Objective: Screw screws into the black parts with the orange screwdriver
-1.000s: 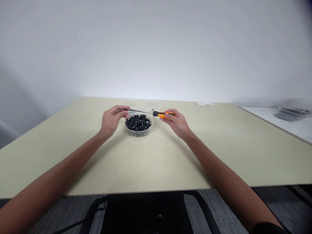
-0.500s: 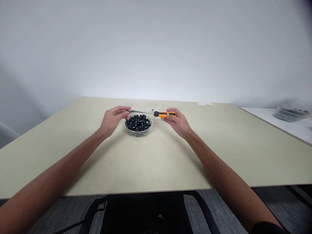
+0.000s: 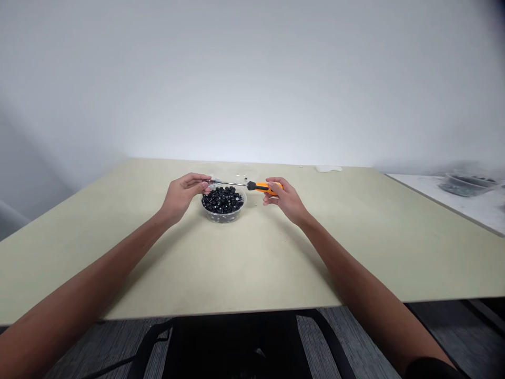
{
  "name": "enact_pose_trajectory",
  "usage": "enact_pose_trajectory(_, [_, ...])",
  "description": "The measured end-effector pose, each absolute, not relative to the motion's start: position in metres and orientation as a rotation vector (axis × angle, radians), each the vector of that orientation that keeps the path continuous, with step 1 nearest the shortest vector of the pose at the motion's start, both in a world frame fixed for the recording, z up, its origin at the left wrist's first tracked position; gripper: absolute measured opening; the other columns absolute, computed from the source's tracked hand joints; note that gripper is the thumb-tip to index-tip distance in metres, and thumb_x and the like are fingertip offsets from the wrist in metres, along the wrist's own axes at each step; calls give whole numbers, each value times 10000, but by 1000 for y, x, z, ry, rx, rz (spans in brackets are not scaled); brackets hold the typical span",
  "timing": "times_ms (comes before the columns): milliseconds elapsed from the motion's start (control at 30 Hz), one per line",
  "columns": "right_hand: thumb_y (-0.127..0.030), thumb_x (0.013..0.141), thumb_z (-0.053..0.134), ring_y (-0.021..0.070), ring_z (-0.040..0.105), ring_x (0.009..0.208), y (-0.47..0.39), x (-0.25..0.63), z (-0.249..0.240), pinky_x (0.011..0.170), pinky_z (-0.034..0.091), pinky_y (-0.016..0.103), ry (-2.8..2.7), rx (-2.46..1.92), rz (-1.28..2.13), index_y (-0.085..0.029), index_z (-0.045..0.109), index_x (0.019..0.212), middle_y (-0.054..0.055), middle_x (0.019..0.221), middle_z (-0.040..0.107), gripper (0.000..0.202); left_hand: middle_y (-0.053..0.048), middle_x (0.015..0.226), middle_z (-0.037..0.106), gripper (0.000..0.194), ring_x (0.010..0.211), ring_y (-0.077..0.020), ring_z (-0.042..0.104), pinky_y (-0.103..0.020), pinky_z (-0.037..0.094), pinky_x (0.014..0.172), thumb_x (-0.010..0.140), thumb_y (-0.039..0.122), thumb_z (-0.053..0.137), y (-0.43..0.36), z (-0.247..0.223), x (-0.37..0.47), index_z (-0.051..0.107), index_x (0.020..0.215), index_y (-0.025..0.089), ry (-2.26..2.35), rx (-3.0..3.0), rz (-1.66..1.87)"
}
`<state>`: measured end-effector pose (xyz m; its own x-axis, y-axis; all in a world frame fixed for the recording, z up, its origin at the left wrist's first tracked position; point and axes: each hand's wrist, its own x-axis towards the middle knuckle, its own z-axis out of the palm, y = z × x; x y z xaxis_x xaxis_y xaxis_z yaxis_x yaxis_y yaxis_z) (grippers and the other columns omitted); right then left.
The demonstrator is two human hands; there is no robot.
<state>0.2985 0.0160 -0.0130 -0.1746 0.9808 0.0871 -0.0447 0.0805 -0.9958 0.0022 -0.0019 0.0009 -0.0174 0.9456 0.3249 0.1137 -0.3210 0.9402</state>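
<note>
My right hand (image 3: 287,199) is closed round the orange and black handle of a screwdriver (image 3: 265,187), whose metal shaft points level to the left. At the shaft's far end the fingers of my left hand (image 3: 185,193) are pinched together. A small dark piece seems to be between them at the tip, too small to name. Just below the shaft, a clear round plastic tub (image 3: 224,217) stands on the table, heaped with small black glossy pieces (image 3: 221,200). The left fingertips are above the tub's back left rim.
The pale table (image 3: 236,263) meets a white wall behind. Clear plastic, perhaps a lid (image 3: 240,172), lies behind the tub with a small dark piece (image 3: 245,178) near it. A white scrap (image 3: 329,169) lies at the back. Another clear tub (image 3: 467,184) stands on a white surface at right.
The fingers of my right hand have shifted their hold on the screwdriver handle, and the handle's angle differs slightly. My left hand stays at the tip.
</note>
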Motion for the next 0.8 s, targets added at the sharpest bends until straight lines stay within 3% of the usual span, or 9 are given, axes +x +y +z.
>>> enact_pose_trajectory(100, [-565,869,575,109,605,671,14,298,-13,609,555,278,-1397,-1072,1268,-200,517,1175,25,851,578,480,-76,872,719,281,788,-179,665,-350,546,839,789,346,752,-2,2,2,739,1003,165,1148,1523,1444])
enact_pose_trajectory(200, [-430,829,650,132,633,876,13,299,-13,763,589,314,-1355,-972,1321,-233,462,1235,36,1036,582,489,-83,923,726,280,794,-179,672,-349,553,836,786,345,757,-2,2,2,739,1001,166,1150,1529,1447])
enact_pose_trajectory(267, [-386,805,675,123,626,870,13,298,-12,802,586,324,-1314,-944,1323,-226,447,1223,34,1049,575,503,-85,953,731,280,816,-184,680,-344,556,842,784,348,761,-3,3,2,742,1001,172,1163,1536,1432])
enact_pose_trajectory(400, [-569,844,604,98,574,637,14,297,-9,583,539,272,-1347,-1071,1208,-200,475,1146,18,861,559,494,-93,1001,734,287,893,-210,694,-351,554,879,780,362,760,-5,4,3,749,1004,183,1194,1550,1398])
enact_pose_trajectory(467, [-613,850,572,108,580,651,14,297,-9,546,522,257,-1374,-1102,1183,-205,487,1151,24,854,557,514,-96,1012,735,287,907,-219,697,-361,553,892,777,365,761,-5,5,4,751,1000,186,1203,1552,1395])
enact_pose_trajectory(600, [-446,800,671,137,620,863,14,297,-9,710,590,312,-1335,-991,1254,-227,476,1198,40,1061,563,495,-92,1021,736,279,915,-219,698,-367,548,911,775,355,763,-4,3,3,750,997,187,1203,1549,1400])
enact_pose_trajectory(667, [-423,802,671,116,613,802,15,298,-8,725,586,310,-1319,-992,1246,-220,477,1189,30,1022,567,479,-93,1025,736,282,921,-219,696,-366,546,911,771,362,766,-4,2,4,749,991,185,1194,1554,1395])
enact_pose_trajectory(800, [-565,865,573,89,559,623,16,298,-7,565,526,255,-1355,-1112,1152,-204,488,1167,23,856,564,478,-96,1004,736,296,913,-218,694,-366,546,902,761,382,771,-2,-1,4,745,977,181,1189,1554,1393])
